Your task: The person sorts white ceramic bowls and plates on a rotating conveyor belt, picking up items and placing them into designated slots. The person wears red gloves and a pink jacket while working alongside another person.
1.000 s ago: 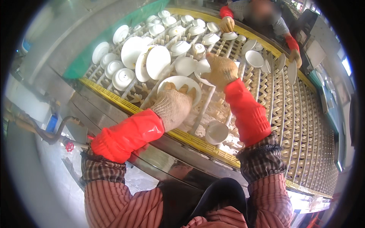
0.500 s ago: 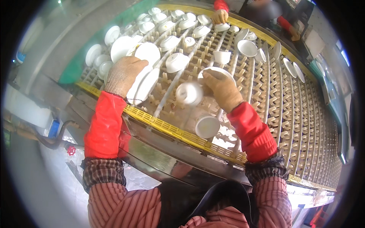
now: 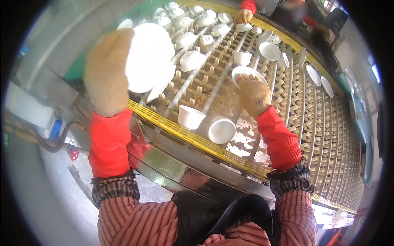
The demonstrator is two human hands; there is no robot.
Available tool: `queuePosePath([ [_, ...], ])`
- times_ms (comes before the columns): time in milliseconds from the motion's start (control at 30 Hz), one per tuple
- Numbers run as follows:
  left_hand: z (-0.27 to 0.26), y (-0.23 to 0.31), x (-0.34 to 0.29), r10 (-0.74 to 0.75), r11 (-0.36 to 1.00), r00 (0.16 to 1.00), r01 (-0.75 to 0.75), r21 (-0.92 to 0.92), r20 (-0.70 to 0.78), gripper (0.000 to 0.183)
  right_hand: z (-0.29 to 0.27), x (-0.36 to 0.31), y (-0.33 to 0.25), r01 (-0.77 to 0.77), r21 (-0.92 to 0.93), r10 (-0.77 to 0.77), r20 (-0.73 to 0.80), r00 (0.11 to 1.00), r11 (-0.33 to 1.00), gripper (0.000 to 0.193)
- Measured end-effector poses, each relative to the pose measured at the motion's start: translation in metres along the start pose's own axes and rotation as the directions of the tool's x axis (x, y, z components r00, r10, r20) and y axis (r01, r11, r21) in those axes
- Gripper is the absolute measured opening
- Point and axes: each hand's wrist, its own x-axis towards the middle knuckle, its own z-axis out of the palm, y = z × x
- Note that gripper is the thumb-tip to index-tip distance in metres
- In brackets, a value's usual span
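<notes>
My left hand (image 3: 108, 74), in a tan glove, is closed on the edge of a white plate (image 3: 150, 57) raised above the rack. Part of another white dish shows behind and below it. In the middle, my gloved right hand (image 3: 254, 96) has its fingers curled over the rim of a white shallow bowl (image 3: 248, 74) tilted on the pegs. A white cup (image 3: 191, 117) lies tipped by the near edge. Beside it, a second white cup (image 3: 221, 130) has its mouth toward me. An upturned white bowl (image 3: 192, 60) sits farther back.
A pegged conveyor rack (image 3: 312, 135) with yellow edging (image 3: 184, 146) curves across the view. Several white bowls stand toward the far left, and plates (image 3: 313, 75) lean at the far right. Another person's gloved hand (image 3: 243, 16) touches a bowl at the far edge.
My left hand has lifted the plate up toward me from the rack. My right hand has shifted right with the shallow bowl, and the blurred cup has come to the near edge.
</notes>
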Motion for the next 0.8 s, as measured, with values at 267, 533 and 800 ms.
queuePosePath([
  [267,0.082,0.098,-0.018,-0.201,0.798,0.706,0.52,-0.305,0.679,0.034,-0.082,0.019,-0.01,-0.153,0.988,0.405,0.141,0.903,-0.002,0.05],
  [533,0.035,0.133,-0.003,0.252,0.899,0.862,-0.041,-0.436,0.44,0.056,-0.036,0.046,-0.007,0.071,0.948,0.351,0.045,0.935,-0.311,0.064],
  [800,0.034,0.128,-0.054,0.363,0.923,0.588,-0.121,-0.365,0.723,0.033,-0.051,-0.085,-0.054,0.195,0.655,-0.27,0.014,0.963,0.73,0.057],
])
